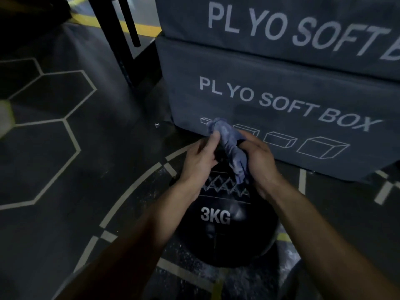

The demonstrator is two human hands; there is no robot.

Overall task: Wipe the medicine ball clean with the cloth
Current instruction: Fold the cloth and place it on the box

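Both hands have a grip on the cloth [230, 148] right now: left hand [200, 161] pinches the upper bunch between thumb and fingers, right hand [257, 156] has its fingers curled round the other side, so the bluish rag is scrunched up between them with its tail hanging down. That tail dangles just over the top of the medicine ball [223, 221], can't tell if it actually touches. Ball is black, marked 3KG with a zigzag pattern, sitting on the floor [65, 169] directly below the hands, between the forearms. Right behind it are two stacked grey soft boxes [303, 100] printed PL YO SOFT BOX. Floor is dark with pale hexagon lines.
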